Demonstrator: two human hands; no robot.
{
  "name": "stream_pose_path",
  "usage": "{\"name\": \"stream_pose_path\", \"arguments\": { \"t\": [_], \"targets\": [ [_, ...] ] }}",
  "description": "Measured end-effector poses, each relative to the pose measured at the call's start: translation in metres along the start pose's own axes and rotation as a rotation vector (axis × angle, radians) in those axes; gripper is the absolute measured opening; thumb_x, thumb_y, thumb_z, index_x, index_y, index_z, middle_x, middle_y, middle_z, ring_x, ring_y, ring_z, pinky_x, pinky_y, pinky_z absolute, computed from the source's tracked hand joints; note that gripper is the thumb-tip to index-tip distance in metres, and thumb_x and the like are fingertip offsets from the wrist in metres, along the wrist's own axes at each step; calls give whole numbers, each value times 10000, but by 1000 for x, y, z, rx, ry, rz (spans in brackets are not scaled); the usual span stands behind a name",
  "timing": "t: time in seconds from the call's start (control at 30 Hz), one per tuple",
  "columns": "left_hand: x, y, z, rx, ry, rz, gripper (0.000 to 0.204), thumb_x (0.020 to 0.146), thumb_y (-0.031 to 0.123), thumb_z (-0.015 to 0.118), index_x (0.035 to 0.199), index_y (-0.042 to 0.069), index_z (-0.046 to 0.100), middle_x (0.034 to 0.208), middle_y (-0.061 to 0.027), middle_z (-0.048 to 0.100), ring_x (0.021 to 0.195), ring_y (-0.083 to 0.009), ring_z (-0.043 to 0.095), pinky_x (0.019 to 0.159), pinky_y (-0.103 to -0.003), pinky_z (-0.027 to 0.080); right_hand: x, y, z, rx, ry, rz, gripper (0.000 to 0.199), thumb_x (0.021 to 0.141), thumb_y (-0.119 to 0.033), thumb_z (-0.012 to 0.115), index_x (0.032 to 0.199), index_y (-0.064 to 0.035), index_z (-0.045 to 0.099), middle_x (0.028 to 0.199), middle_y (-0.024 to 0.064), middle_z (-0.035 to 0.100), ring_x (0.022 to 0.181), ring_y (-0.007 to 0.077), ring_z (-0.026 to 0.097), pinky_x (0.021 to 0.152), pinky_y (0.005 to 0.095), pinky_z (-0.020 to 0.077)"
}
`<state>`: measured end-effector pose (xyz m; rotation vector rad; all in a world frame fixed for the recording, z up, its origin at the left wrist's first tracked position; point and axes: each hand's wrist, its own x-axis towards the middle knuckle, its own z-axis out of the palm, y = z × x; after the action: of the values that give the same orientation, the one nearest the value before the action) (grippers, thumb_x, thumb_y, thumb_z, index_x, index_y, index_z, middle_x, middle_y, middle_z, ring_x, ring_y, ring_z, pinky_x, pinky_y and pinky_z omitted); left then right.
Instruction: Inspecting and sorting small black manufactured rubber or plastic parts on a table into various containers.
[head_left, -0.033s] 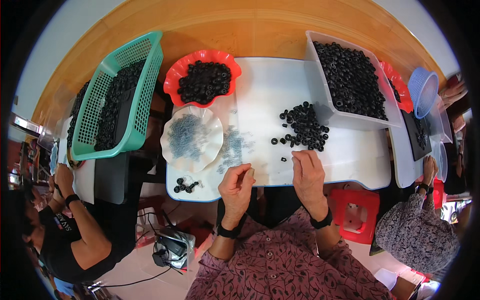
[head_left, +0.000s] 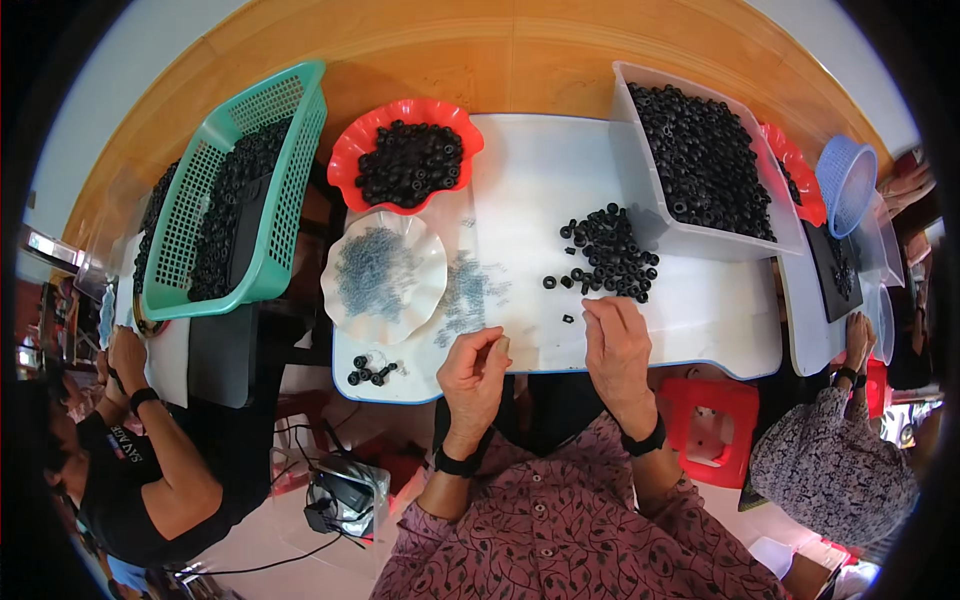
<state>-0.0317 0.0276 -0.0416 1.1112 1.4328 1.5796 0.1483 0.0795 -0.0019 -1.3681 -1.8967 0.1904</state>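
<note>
At the near edge of the white table, my left hand [head_left: 474, 378] is closed in a pinch between thumb and fingers; whatever is in it is too small to make out. My right hand [head_left: 618, 355] hovers just in front of a loose heap of small black rings [head_left: 605, 255], its fingers bent together and their tips partly hidden. A single black piece [head_left: 568, 319] lies beside its fingertips. Small metallic springs or pins [head_left: 468, 295] are scattered beyond my left hand, with more in a white scalloped plate [head_left: 432, 262]. Several black assembled pieces [head_left: 368, 375] lie left of that hand.
A red scalloped bowl [head_left: 340, 165] of black pieces stands at the back left, near a green basket [head_left: 240, 305]. At the right sits a clear bin [head_left: 690, 240] full of black rings. Co-workers [head_left: 170, 480] sit on either side; a red stool [head_left: 735, 430] stands at my right.
My right hand has shifted very slightly farther from me, toward the black rings. My left hand stays in place.
</note>
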Motion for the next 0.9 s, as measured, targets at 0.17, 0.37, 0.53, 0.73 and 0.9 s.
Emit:
{"name": "stream_pose_path", "arguments": {
  "t": [0.17,0.37,0.53,0.73,0.9],
  "targets": [
    [0,1,0,11,-3,5,141,900,12,633,1037,-17,644,912,-41,619,706,-86,624,638,-208,525,25,-6,9,-115,-45,-157,284,765,13,626,1039,-52,659,977,64,584,863,243,534,721,353,387],
    [-1,0,0,-20,8,5,149,882,24,657,1027,-14,649,877,-55,613,700,-104,631,621,-215,502,33,-9,24,-230,-114,-182,269,770,-46,644,1038,-61,669,1045,74,567,914,250,514,737,377,359],
    [-1,-2,-1,-24,10,25,151,883,28,658,1025,-21,647,877,-68,618,702,-110,638,628,-218,503,30,-7,31,-219,-152,-161,251,761,-84,672,1011,-78,676,1058,97,553,927,268,510,747,395,357],
    [-1,-2,-1,-14,1,27,152,886,28,654,1027,-24,642,878,-73,621,705,-112,642,631,-222,506,24,-12,28,-173,-172,-172,233,734,-96,703,965,-75,684,1055,96,551,926,265,514,760,394,359],
    [-1,0,-2,-6,1,41,147,887,26,651,1025,-23,642,876,-71,621,699,-111,643,623,-219,507,19,-27,21,-139,-101,-210,229,733,-76,692,961,-58,686,990,85,566,858,246,535,746,375,375]
  ]
}}
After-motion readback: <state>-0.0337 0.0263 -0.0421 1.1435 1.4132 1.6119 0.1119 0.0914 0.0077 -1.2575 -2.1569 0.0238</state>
